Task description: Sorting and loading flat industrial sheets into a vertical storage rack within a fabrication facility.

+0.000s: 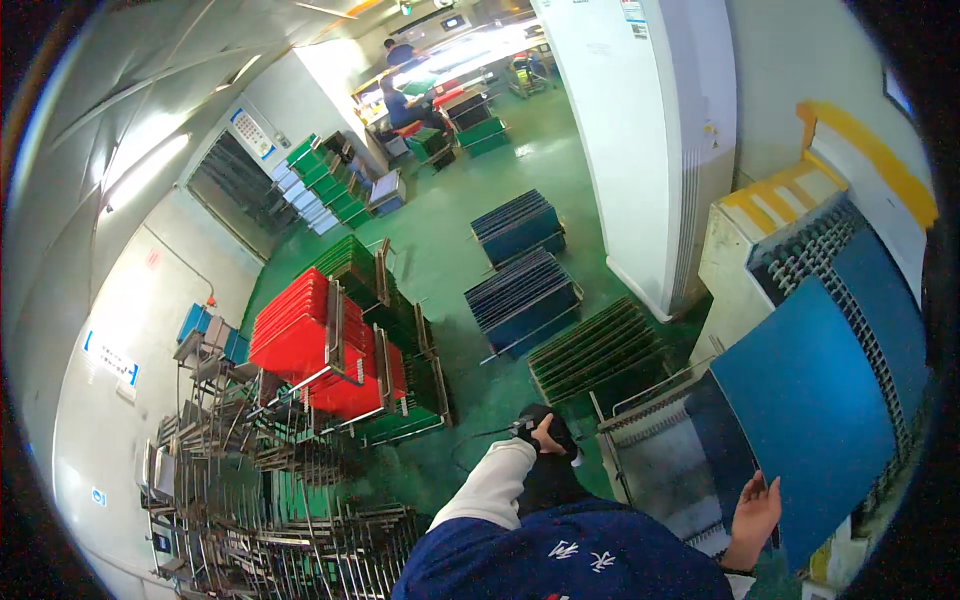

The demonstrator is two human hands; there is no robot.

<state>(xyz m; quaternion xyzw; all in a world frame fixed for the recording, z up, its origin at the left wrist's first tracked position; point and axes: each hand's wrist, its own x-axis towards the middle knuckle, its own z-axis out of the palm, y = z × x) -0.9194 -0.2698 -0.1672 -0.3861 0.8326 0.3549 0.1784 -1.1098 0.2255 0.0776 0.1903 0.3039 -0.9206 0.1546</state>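
A large blue panel (808, 390) slants out of the roller machine at my right, its lower left edge beside my right hand (757, 512). That hand is open, fingers stretched up along the panel's edge; whether they touch it I cannot tell. Between the panel and the metal slotted rack (665, 462) lies a darker blue panel (718, 432). My left hand (547, 437) is low in front of me, next to a black item with a cable at the wrist. Its fingers are mostly hidden, so what they hold, if anything, does not show.
Rollers (815, 250) and a second blue panel (880, 300) belong to the machine. Racks of green panels (598, 350), blue panels (522, 300) and red panels (300, 330) stand on the floor. Empty metal racks (300, 520) crowd the left. A white cabinet (640, 130) stands ahead; people sit farther back.
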